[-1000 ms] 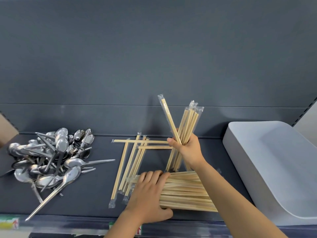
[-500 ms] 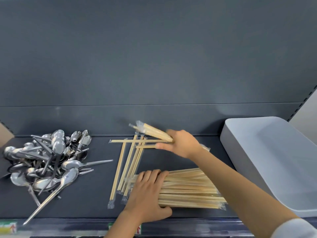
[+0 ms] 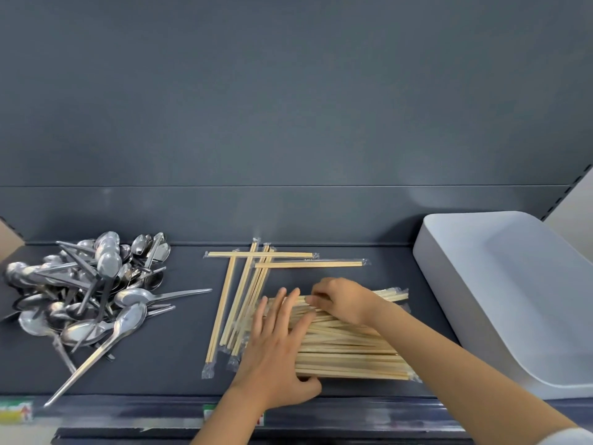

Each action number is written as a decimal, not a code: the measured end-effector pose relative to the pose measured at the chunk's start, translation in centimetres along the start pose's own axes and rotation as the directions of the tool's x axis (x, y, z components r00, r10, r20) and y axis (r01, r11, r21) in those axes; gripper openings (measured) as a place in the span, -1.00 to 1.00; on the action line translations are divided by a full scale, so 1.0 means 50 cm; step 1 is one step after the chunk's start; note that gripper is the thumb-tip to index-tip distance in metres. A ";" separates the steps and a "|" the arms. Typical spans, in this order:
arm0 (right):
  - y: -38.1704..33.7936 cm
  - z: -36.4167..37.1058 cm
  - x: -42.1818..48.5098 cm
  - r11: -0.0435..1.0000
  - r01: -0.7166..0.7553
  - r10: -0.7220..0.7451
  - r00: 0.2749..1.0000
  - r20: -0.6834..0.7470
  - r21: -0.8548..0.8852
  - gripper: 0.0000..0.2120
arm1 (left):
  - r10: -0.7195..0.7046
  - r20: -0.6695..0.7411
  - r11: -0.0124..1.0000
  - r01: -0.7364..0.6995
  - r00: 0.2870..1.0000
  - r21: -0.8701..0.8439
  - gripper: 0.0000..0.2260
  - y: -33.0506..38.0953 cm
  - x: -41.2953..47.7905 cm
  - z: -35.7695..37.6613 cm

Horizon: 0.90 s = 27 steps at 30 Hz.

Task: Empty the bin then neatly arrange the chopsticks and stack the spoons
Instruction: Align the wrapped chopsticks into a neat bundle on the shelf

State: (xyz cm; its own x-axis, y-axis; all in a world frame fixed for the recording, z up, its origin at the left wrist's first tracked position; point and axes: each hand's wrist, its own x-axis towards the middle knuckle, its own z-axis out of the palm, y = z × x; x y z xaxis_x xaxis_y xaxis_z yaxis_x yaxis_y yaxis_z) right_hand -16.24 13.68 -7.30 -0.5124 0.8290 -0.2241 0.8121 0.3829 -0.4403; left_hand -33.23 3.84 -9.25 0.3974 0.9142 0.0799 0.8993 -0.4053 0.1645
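- left hand [image 3: 276, 351]: fingers straight and spread, pressing flat on the left end of the chopstick pile [image 3: 353, 351]; thumb at its near edge;
- right hand [image 3: 345, 300]: fingers curled over the pile's far edge, gripping it;
- loose chopsticks [image 3: 244, 300]: crisscrossed on the shelf [image 3: 167, 358], left of and behind the pile;
- spoons [image 3: 86, 290]: jumbled heap, far left;
- bin [image 3: 513, 284]: white, tilted, far right.

The left hand [image 3: 276, 351] covers the left end of the chopstick stack [image 3: 353, 354], and the right hand [image 3: 341, 300] hides part of its far edge, its grip unclear. The white bin [image 3: 513, 300] runs off the right edge. The shelf-edge labels [image 3: 14, 412] are too blurred to read.
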 end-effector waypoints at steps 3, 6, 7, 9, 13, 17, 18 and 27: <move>-0.022 0.003 -0.005 0.998 -0.004 0.001 0.999 0.038 0.063 -0.56 | -0.021 0.022 1.000 0.021 1.000 0.009 -0.07 -0.003 0.002 0.001; -0.031 -0.006 -0.008 0.981 -0.002 -0.005 0.999 0.032 0.196 -0.48 | -0.052 0.045 0.999 0.052 0.998 0.002 0.00 -0.009 0.008 -0.003; -0.030 -0.009 -0.004 0.977 0.003 0.000 1.000 -0.012 0.212 -0.50 | -0.051 0.038 0.999 0.051 0.998 0.009 0.01 -0.011 0.011 -0.007; -0.019 -0.014 0.013 0.991 0.008 0.014 0.988 -0.157 0.136 -0.57 | -0.043 0.046 0.999 0.042 0.998 0.022 0.01 -0.015 0.016 -0.009; 0.006 -0.020 0.077 0.997 -0.053 0.034 0.960 -0.279 -0.059 -0.64 | -0.045 0.034 0.999 0.044 0.998 0.024 0.00 -0.021 0.028 -0.006; -0.007 -0.025 0.144 0.990 -0.024 -0.003 0.982 -0.187 -0.142 -0.57 | -0.056 0.035 0.998 0.055 0.998 0.027 0.00 -0.026 0.037 -0.005; -0.012 -0.025 0.160 0.986 -0.010 -0.016 0.988 -0.153 -0.169 -0.56 | -0.055 0.030 0.998 0.054 0.998 0.029 0.00 -0.027 0.038 -0.004; -0.022 -0.023 0.221 0.956 0.077 -0.077 0.997 0.013 -0.283 -0.83 | -0.061 0.033 0.998 0.061 0.998 0.011 0.00 -0.030 0.040 -0.001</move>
State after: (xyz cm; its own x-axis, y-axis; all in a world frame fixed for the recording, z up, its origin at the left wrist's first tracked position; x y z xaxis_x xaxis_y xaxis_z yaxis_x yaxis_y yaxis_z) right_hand -22.47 22.89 -8.32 -0.5766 0.7919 -0.2010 0.8159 0.5452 -0.1925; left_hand -33.78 6.29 -9.27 0.3473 0.9370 0.0370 0.9239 -0.3486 0.1578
